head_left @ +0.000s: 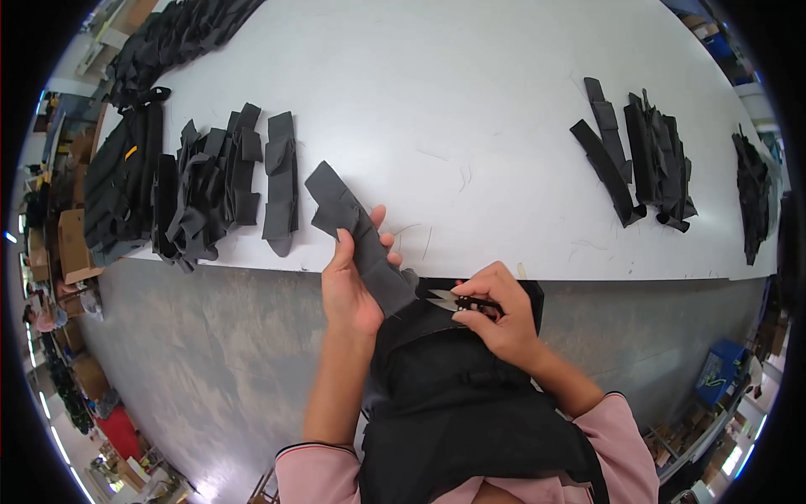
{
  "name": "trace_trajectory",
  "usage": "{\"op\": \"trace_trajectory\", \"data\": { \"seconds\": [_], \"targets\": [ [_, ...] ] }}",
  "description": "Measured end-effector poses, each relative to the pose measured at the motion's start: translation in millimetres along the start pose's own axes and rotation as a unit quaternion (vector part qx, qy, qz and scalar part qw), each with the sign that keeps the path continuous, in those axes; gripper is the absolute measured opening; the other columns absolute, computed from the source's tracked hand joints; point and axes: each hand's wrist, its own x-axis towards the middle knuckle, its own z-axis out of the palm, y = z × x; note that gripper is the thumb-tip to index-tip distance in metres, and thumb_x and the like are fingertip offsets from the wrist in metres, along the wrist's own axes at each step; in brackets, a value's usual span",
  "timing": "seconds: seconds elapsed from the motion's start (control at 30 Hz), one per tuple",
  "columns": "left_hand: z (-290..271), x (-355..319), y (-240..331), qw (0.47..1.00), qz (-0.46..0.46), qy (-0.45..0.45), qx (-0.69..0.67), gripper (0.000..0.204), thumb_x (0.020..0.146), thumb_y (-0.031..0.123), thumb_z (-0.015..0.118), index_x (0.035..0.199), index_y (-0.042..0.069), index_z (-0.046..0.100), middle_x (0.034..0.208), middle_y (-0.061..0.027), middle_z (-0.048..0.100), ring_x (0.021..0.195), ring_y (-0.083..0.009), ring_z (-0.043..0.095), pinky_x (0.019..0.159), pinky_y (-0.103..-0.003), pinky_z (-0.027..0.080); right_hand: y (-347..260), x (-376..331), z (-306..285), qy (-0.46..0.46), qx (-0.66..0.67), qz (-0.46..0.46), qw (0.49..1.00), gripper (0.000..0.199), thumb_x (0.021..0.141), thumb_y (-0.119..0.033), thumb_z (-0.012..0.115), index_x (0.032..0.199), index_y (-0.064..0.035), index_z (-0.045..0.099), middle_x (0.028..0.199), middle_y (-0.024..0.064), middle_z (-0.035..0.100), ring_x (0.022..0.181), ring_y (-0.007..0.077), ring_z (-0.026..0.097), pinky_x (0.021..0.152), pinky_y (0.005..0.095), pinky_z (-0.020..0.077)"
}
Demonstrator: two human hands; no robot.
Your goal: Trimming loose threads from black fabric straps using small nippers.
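My left hand [357, 277] is closed around a dark grey fabric strip [357, 227], with the thumb on top and the fingers behind it. The strip slants from the table's edge down toward my lap. My right hand [502, 315] grips a pair of thread snips [470, 305] with black handles. Their pointed metal blades are parted and face left, close to the lower end of the strip. Whether the blades touch any thread is too small to tell. A black apron [470, 403] covers my lap below both hands.
A white table [487, 67] spans the view ahead. At its left lie a single grey strip [281, 185], bunched grey strips [214, 185] and folded black fabric pieces [126, 176]. More strips [659, 160] and a dark bundle [750, 197] lie at right. Loose threads [463, 178] dot the tabletop.
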Motion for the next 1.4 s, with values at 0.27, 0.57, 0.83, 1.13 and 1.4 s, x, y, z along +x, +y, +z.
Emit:
{"op": "trace_trajectory", "data": {
  "seconds": [0.27,0.57,0.83,1.13,1.4],
  "targets": [
    [4,-1,-10,0.996,-0.005,-0.018,-0.092,0.040,0.099,0.026,0.038,0.130,0.001,0.037,0.127,-0.0113,0.049,0.088,-0.0192,0.054,0.072,-0.030,0.052,1,6,12,-0.003,0.070,-0.048,0.996,0.028,0.073,0.002,0.071,0.099,-0.0015,0.062,0.094,0.0067,0.055,0.075,0.0101,0.053,0.063,0.0210,0.0416],
    [6,2,-13,0.992,-0.029,-0.013,-0.119,0.040,0.099,0.027,0.038,0.129,0.001,0.038,0.126,-0.0122,0.050,0.086,-0.0193,0.054,0.071,-0.030,0.052,6,4,17,0.015,0.093,-0.053,0.994,0.025,0.075,0.000,0.070,0.098,-0.0036,0.064,0.090,0.0045,0.055,0.070,0.0081,0.051,0.058,0.0199,0.0399],
    [5,-1,-14,0.997,0.000,0.011,-0.080,0.040,0.099,0.031,0.037,0.128,0.003,0.040,0.125,-0.0125,0.051,0.083,-0.0192,0.054,0.068,-0.030,0.051,2,-1,17,0.068,0.178,0.005,0.982,0.020,0.076,0.001,0.068,0.096,-0.0021,0.065,0.085,0.0040,0.054,0.072,0.0086,0.053,0.062,0.0195,0.0415],
    [29,-10,-15,0.971,0.097,-0.046,0.216,0.043,0.096,0.030,0.045,0.133,0.012,0.032,0.128,-0.0154,0.049,0.099,-0.0261,0.059,0.081,-0.040,0.053,-25,40,8,0.029,0.020,-0.024,0.999,0.022,0.073,0.000,0.068,0.094,-0.0055,0.065,0.081,0.0057,0.053,0.067,0.0138,0.053,0.057,0.0259,0.0403],
    [16,-1,-1,0.993,-0.018,-0.032,0.116,0.035,0.097,0.030,0.043,0.126,0.011,0.038,0.125,-0.0148,0.053,0.092,-0.0210,0.061,0.068,-0.035,0.056,11,10,24,-0.069,-0.214,-0.356,0.907,0.020,0.063,-0.003,0.060,0.082,-0.0078,0.061,0.073,0.0015,0.051,0.060,0.0202,0.053,0.051,0.0313,0.0421]
  ]
}}
